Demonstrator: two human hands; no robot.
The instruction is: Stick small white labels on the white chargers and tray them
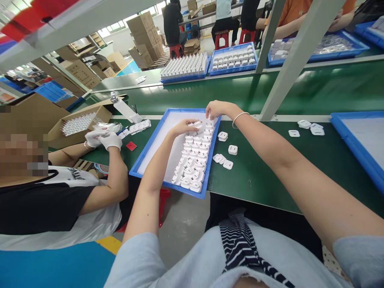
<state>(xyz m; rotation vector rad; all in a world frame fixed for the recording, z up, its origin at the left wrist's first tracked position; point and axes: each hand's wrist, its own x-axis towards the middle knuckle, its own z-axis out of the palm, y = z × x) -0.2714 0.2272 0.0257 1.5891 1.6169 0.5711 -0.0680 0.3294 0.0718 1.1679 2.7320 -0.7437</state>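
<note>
A blue-rimmed tray [150,148] with a white lining lies at an angle in front of me. Rows of small white plastic parts [194,154] fill its right side. My left hand [183,127] reaches over the far rows, thumb and fingers closed around a white part [197,125]. At the tray's far right corner, my right hand [216,109] points down with its fingertips pinched on another white part, mostly hidden by the fingers. Several loose white pieces [233,150] lie on the green bench right of the tray.
At left, a co-worker's gloved hands [109,140] work beside a carton of white parts [78,123]. A slanted metal post [295,60] rises beyond my right arm. Another blue tray [357,148] sits at right; filled trays [234,60] stand on the far ledge.
</note>
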